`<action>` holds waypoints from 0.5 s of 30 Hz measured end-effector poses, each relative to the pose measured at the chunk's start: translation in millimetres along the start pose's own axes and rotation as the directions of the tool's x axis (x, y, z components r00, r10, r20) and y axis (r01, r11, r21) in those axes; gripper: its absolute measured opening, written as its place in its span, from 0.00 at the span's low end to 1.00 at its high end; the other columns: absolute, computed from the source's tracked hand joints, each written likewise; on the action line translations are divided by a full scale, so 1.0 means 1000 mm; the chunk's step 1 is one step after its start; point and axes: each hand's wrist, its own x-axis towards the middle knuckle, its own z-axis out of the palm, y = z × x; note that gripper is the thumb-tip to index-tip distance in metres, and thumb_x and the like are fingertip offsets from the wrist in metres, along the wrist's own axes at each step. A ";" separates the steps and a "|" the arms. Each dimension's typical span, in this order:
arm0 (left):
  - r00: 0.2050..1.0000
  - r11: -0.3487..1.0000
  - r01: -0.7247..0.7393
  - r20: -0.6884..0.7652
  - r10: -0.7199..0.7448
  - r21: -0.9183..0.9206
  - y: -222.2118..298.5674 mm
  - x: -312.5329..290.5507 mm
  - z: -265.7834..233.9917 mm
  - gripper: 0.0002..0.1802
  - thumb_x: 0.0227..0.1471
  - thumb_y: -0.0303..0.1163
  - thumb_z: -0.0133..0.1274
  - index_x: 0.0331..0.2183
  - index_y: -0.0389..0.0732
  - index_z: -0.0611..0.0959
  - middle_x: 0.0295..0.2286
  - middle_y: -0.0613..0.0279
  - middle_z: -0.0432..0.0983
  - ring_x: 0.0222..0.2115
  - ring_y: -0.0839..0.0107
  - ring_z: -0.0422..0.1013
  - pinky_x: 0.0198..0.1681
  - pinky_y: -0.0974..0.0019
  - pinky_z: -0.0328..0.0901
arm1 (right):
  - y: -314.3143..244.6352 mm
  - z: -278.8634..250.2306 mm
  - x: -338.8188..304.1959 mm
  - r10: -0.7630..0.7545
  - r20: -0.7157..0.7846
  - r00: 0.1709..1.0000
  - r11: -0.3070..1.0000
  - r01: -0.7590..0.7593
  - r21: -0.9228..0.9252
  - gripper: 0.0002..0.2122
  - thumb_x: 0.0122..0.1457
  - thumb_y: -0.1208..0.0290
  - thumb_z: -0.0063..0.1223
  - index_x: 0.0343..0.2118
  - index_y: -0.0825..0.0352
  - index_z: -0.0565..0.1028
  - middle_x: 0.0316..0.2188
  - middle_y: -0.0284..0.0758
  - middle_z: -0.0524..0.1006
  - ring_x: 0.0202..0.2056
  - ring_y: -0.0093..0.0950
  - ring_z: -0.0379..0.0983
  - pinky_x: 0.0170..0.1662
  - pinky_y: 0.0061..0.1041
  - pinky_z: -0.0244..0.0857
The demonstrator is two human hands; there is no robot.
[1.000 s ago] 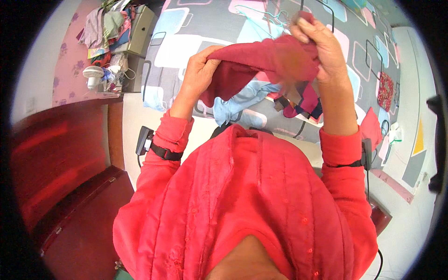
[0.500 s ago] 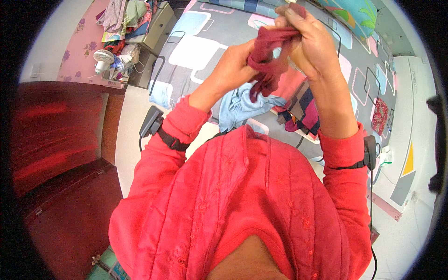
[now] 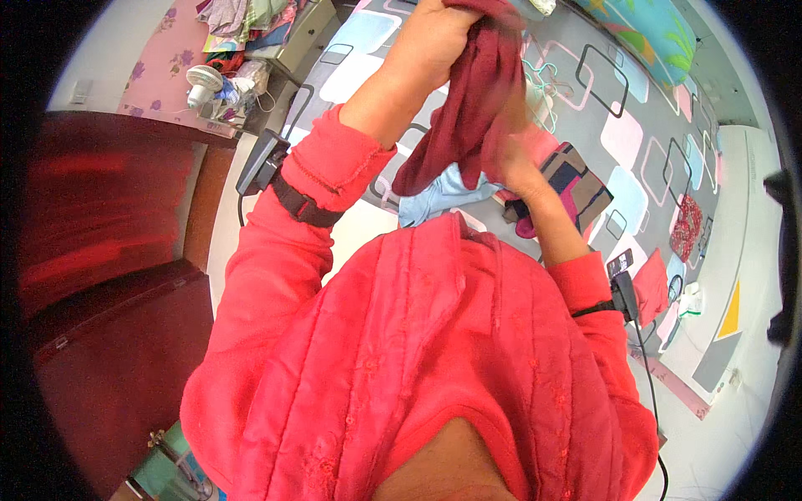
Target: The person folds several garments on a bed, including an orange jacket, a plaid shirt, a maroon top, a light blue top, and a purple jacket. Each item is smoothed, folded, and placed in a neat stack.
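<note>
A dark maroon garment [image 3: 478, 104] hangs stretched out over the bed, its exact kind unclear. My left hand [image 3: 436, 40], raised near the top edge, is closed on the garment's upper part. Lower down, my right hand [image 3: 520, 163] is at the garment's right side, its fingers smeared by motion, so its grip does not show. Below the garment a light blue cloth [image 3: 447, 196] lies on the bed, partly covered from sight. Folded clothes in brown, navy and magenta [image 3: 576, 188] lie just beyond my right wrist.
Pale green hangers [image 3: 543, 83] lie on the patterned bedsheet [image 3: 622, 138]. A red patterned bundle [image 3: 687, 225] and a red cloth [image 3: 650, 288] are at the right. A dark red chest [image 3: 125, 367] stands left. Clothes and a small white fan [image 3: 203, 83] are at the far left.
The bunched maroon garment now hangs opened out. My left hand has risen toward the top edge, while my right hand has come down along the garment's right side.
</note>
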 end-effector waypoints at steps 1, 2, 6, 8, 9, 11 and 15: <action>0.993 0.993 -0.120 -0.013 0.120 0.023 -0.001 0.004 -0.003 0.07 0.54 0.30 0.48 0.33 0.38 0.78 0.27 0.65 0.74 0.28 0.73 0.70 0.34 0.70 0.65 | 0.001 -0.002 -0.004 -0.093 0.014 0.996 0.948 0.093 -0.303 0.15 0.54 0.72 0.56 0.44 0.71 0.72 0.37 0.37 0.78 0.42 0.29 0.73 0.46 0.28 0.67; 0.990 0.989 -0.136 -0.020 0.138 0.062 -0.001 0.007 -0.010 0.07 0.54 0.30 0.48 0.34 0.38 0.78 0.28 0.64 0.75 0.29 0.73 0.70 0.34 0.70 0.65 | -0.002 0.001 -0.005 -0.180 0.045 0.983 0.886 0.181 -0.426 0.13 0.56 0.71 0.55 0.42 0.71 0.72 0.36 0.36 0.77 0.40 0.28 0.73 0.45 0.26 0.67; 0.957 0.873 -0.245 -0.037 0.287 0.423 0.005 0.014 -0.047 0.12 0.51 0.32 0.53 0.37 0.37 0.78 0.31 0.63 0.77 0.32 0.73 0.71 0.37 0.69 0.66 | -0.043 0.008 -0.009 0.033 -0.093 0.995 0.827 0.026 0.561 0.13 0.60 0.68 0.49 0.45 0.70 0.71 0.40 0.35 0.76 0.42 0.27 0.74 0.48 0.29 0.68; 0.888 0.719 -0.318 -0.073 0.455 0.618 -0.004 0.003 -0.056 0.13 0.50 0.32 0.54 0.37 0.35 0.77 0.31 0.64 0.76 0.32 0.74 0.71 0.36 0.70 0.65 | -0.067 0.010 -0.008 -0.075 -0.091 0.993 0.715 0.117 0.689 0.14 0.61 0.67 0.46 0.45 0.71 0.71 0.42 0.36 0.76 0.42 0.29 0.74 0.49 0.30 0.67; 0.861 0.609 -0.236 -0.128 0.492 0.757 -0.010 -0.013 -0.058 0.23 0.47 0.39 0.58 0.42 0.35 0.75 0.36 0.59 0.75 0.36 0.70 0.70 0.40 0.68 0.65 | -0.076 0.011 -0.006 -0.026 -0.146 0.989 0.656 0.127 0.744 0.15 0.62 0.66 0.42 0.46 0.71 0.71 0.44 0.38 0.75 0.44 0.32 0.74 0.49 0.32 0.67; 0.846 0.539 -0.154 -0.171 0.505 0.828 -0.023 -0.045 -0.053 0.39 0.40 0.47 0.65 0.49 0.36 0.69 0.42 0.54 0.72 0.42 0.63 0.69 0.44 0.65 0.65 | -0.088 0.011 0.001 0.084 -0.216 0.973 0.679 0.103 0.727 0.15 0.62 0.66 0.41 0.45 0.71 0.71 0.44 0.38 0.75 0.44 0.31 0.73 0.49 0.32 0.67; 0.920 0.636 -0.307 0.050 0.388 0.708 -0.045 -0.119 -0.016 0.41 0.33 0.43 0.71 0.46 0.38 0.68 0.37 0.59 0.71 0.37 0.67 0.69 0.41 0.66 0.65 | -0.099 0.009 0.019 -0.008 -0.192 0.981 0.647 0.152 0.747 0.11 0.62 0.69 0.40 0.41 0.69 0.72 0.38 0.36 0.75 0.41 0.31 0.72 0.48 0.31 0.66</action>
